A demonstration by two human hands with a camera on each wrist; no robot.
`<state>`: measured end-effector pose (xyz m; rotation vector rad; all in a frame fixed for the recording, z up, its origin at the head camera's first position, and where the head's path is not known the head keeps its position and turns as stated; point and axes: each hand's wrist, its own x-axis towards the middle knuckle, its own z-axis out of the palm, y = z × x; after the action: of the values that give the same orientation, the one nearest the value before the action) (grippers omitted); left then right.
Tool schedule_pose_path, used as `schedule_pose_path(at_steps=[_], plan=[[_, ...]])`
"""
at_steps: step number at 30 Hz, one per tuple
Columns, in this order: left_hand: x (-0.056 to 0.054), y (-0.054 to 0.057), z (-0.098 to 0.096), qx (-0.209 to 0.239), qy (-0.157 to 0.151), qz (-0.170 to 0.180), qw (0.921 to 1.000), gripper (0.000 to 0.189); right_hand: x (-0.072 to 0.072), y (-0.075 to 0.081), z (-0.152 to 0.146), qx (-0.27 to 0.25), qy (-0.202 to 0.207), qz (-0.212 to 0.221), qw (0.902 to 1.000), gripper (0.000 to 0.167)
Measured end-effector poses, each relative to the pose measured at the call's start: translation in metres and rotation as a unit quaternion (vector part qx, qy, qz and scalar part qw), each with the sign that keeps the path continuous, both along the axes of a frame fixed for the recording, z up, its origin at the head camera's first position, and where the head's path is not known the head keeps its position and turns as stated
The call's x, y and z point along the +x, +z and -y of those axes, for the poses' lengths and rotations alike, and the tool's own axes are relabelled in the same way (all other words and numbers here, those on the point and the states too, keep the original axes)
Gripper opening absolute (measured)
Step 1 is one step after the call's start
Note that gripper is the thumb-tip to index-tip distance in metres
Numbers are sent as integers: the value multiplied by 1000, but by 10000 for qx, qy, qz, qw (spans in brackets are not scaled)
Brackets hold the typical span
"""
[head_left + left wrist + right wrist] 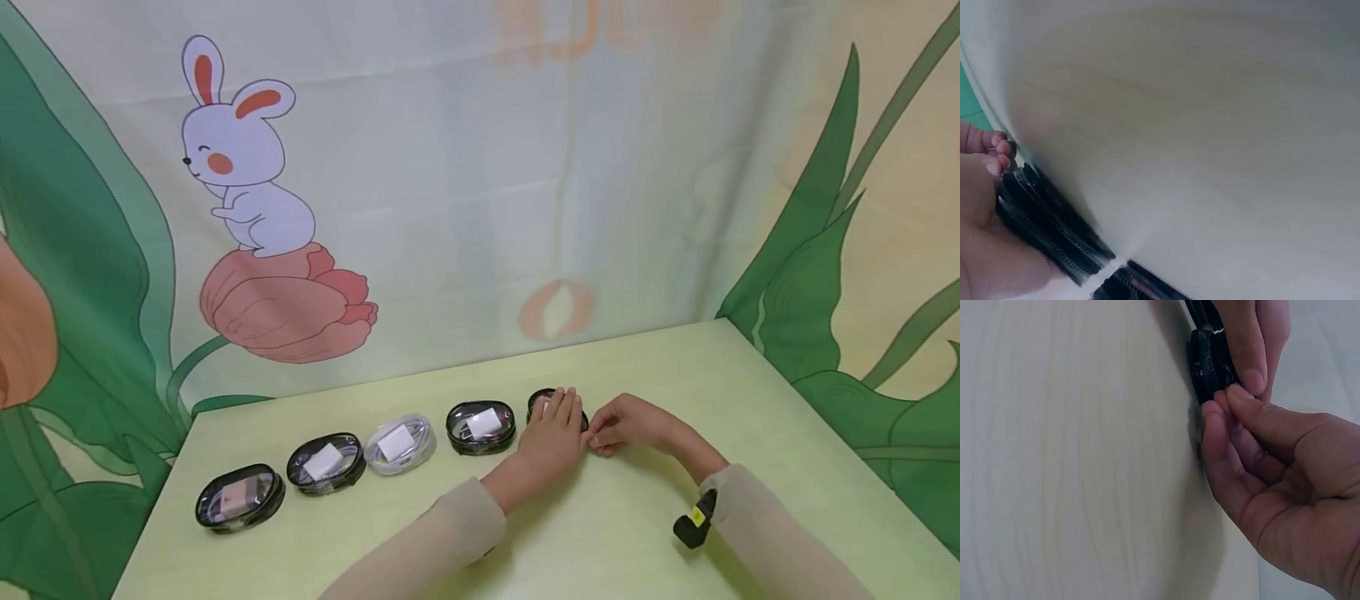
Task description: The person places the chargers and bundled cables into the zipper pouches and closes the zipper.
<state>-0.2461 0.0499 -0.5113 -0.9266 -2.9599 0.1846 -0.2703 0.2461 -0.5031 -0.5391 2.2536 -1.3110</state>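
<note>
A small oval zippered pouch (538, 398), black-edged with a clear top, lies on the table at the right end of a row. My left hand (551, 442) rests over it with straight fingers and covers most of its top. At the pouch's right end my right hand (626, 425) pinches with thumb and fingertips at the zipper. The right wrist view shows those fingertips of the right hand (1285, 481) against the end of the black pouch (1210, 365). The zipper pull itself is mostly hidden between them. In the left wrist view the zipper runs along the pouch's side (1054, 219).
Leftward along the row lie a black-edged pouch (480, 427), a clear white-edged pouch (423, 446) and two more black-edged ones. Each shows a charger block or cable inside. A printed cloth (450, 208) hangs behind the pale table (622, 533).
</note>
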Motion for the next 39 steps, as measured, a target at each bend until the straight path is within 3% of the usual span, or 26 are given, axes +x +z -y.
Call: schedule_pose_path(at_steps=[5,7,10,15,18,24,28,32,36,39], plan=[[0,2,8,-345,-769,-159,9963,55,-5,-3,-8,85,-158,-144,9997,11],[-2,3,12,-385,-946,-197,9946,55,-8,-3,-10,80,-179,-165,9997,12],[-5,5,16,-216,-907,-75,9956,56,-9,-1,-9,58,-107,-116,9999,13],[-6,8,9,524,-429,640,9957,62,-4,5,-9,21,-158,-155,9998,13],[-8,10,4,631,-481,839,9933,64,-2,7,-9,-29,-165,-144,9998,12],[-18,14,10,-282,-1124,273,9929,58,-6,8,-7,125,-222,-587,9980,10],[-22,12,20,-280,-1390,298,9895,57,-9,6,-3,95,-169,-552,9983,12],[-20,10,21,-24,-1089,352,9934,58,-6,6,-1,184,-321,-467,9982,11],[-13,11,15,133,-612,-61,9980,58,-3,9,-3,402,-478,-701,9956,9],[-8,12,10,-106,-800,-304,9963,54,1,10,-9,624,-700,-1020,9904,9]])
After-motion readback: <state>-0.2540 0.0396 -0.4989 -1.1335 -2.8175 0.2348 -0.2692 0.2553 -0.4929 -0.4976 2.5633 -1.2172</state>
